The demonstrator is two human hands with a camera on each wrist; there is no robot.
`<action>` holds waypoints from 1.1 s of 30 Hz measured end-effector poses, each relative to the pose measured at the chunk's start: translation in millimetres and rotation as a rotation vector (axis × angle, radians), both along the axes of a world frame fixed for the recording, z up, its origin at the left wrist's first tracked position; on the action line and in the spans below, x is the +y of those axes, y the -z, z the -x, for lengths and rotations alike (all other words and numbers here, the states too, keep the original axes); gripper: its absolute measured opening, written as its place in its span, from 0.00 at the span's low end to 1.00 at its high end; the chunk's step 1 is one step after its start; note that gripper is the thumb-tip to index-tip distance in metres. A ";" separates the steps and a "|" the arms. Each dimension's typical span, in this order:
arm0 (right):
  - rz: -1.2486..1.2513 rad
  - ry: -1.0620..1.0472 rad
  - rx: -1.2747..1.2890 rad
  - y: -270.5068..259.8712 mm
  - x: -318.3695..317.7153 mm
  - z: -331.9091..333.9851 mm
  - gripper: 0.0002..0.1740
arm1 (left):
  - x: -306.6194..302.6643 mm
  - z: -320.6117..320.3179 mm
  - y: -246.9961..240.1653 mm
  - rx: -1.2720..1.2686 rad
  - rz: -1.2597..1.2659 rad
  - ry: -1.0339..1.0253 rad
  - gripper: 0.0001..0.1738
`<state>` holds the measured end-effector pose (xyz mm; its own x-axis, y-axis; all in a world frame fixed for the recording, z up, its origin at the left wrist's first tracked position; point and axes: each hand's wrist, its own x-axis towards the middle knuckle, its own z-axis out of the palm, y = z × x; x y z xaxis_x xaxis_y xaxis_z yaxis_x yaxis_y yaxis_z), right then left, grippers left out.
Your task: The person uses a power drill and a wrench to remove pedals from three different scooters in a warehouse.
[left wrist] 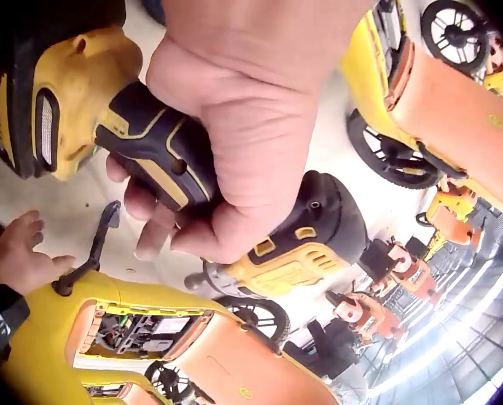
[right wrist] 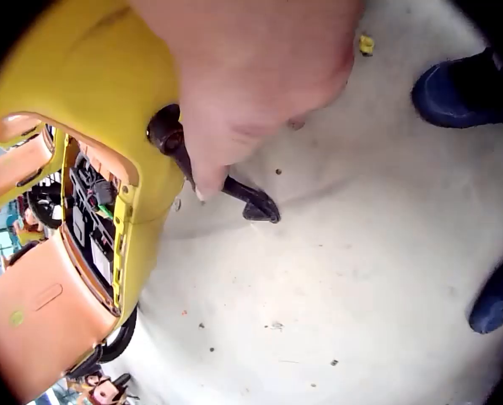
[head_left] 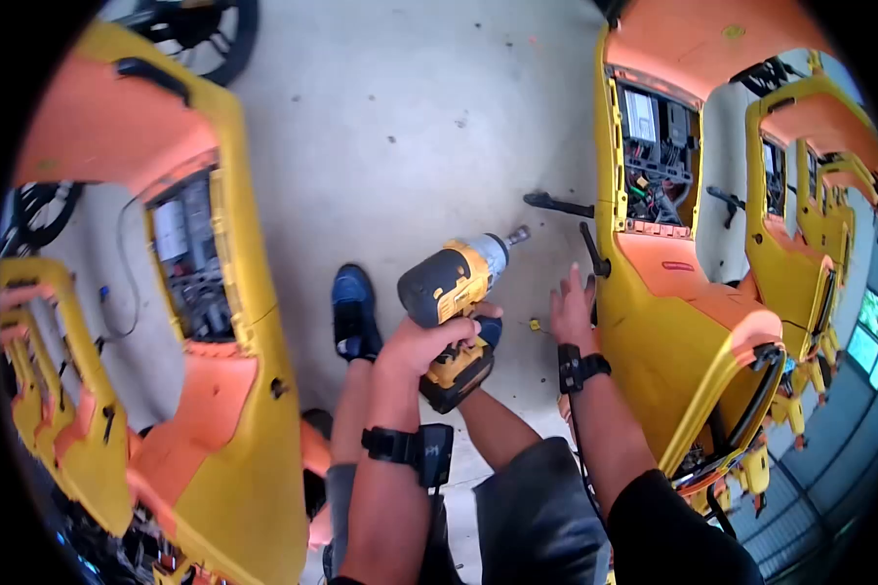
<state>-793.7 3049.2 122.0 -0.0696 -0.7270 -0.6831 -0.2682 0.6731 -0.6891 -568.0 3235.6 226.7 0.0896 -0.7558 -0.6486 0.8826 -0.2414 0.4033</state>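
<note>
Power tool (head_left: pixel 449 282) (handle (left wrist: pixel 169 156) half-hidden)

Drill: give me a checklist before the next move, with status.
1. Left hand gripping the drill: ok.
2. Battery fitted to the drill: ok.
3. Socket on the drill's nose: ok.
4. Socket seated on the scooter at the right: not ok, it stands apart.
5. Right hand empty: ok, fingers spread.
6. Drill's spin direction: cannot tell.
</note>
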 end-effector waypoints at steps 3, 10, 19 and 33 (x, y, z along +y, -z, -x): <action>0.031 0.153 -0.179 25.4 -35.6 -20.9 0.42 | -10.5 -0.4 50.7 0.061 0.001 0.097 0.24; 0.171 0.183 0.010 53.9 -37.4 3.5 0.29 | -51.3 25.2 113.6 0.165 0.259 0.168 0.26; 0.267 -0.373 0.605 31.7 -2.0 50.3 0.21 | -76.1 73.6 165.4 0.309 0.256 0.142 0.24; 0.224 -0.501 0.955 -46.1 21.7 14.8 0.23 | -67.5 69.0 179.3 0.223 0.198 0.499 0.12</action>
